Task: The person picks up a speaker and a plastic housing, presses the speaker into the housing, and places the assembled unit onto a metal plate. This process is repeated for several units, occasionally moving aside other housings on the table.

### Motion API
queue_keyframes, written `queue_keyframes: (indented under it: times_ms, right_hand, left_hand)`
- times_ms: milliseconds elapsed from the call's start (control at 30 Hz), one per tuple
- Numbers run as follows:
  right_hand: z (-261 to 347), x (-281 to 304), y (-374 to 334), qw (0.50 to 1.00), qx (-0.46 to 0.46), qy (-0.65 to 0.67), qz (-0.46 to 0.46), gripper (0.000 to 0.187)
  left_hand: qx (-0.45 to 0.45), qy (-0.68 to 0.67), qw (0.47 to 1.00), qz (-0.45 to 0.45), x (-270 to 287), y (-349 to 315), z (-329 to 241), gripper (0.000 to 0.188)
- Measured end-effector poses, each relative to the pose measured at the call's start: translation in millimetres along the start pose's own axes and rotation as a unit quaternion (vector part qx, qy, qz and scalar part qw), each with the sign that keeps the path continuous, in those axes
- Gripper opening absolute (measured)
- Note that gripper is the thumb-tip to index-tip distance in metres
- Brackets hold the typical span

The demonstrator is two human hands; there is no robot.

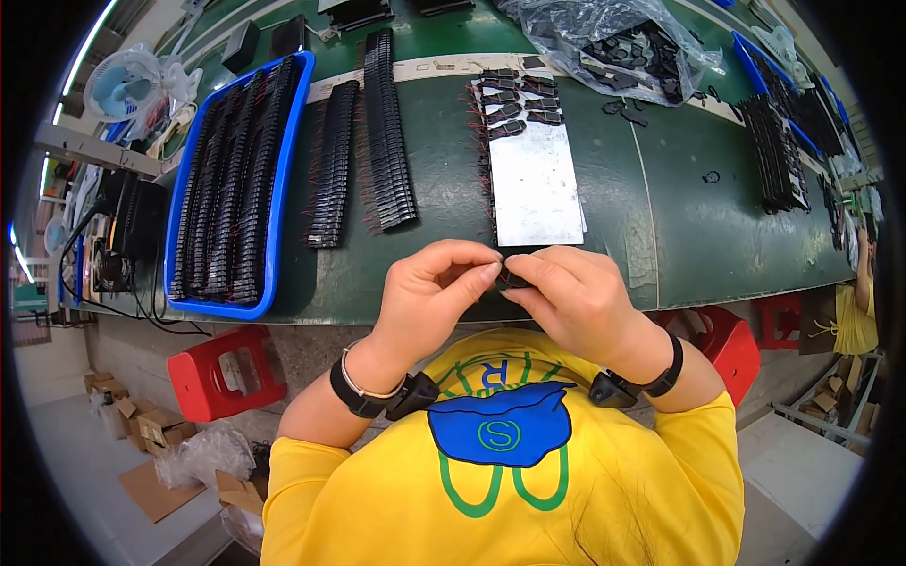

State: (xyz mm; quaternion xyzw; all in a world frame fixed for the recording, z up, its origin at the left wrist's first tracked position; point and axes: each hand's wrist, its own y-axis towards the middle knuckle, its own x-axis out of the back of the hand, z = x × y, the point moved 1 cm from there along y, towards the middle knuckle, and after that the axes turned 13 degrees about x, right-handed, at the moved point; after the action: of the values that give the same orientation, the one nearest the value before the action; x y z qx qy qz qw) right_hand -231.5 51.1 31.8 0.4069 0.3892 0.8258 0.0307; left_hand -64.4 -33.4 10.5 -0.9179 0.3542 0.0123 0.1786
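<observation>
My left hand (429, 292) and my right hand (583, 291) meet at the near edge of the green table. Both pinch a small black part (511, 280) with thin wire, mostly hidden by the fingers. Just beyond lies a pale flat plate (536, 193). On the plate's far end rest two rows of small black parts (507, 129), and red wires hang off its left side. Left of it, long rows of black pieces (386, 141) and a shorter row (333, 165) lie on the table.
A blue tray (271, 274) packed with black pieces stands at the left. At the far right of the plate, a clear plastic bag (566, 38) holds loose black parts. More stacked black pieces (766, 156) lie at right. Red stools (222, 373) stand below the table edge.
</observation>
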Motion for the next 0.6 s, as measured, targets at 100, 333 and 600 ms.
queue_keyframes:
  times_ms: [100,333,600]
  right_hand:
    - [-0.9,0.6,-2.2,0.999,-0.041,0.016,-0.007,0.034]
    - [-1.8,3.1,-4.4,0.998,-0.039,0.044,-0.014,0.032]
    - [-2.5,1.9,-6.5,0.996,0.012,0.06,-0.06,0.027]
  left_hand:
    - [-0.165,0.116,0.979,-0.038,-3.6,-2.2,-0.6,0.011]
    - [-0.258,0.249,0.933,-0.02,-1.6,-7.7,-10.0,0.016]
    - [-0.223,0.137,0.965,0.015,6.2,-3.6,-1.6,0.014]
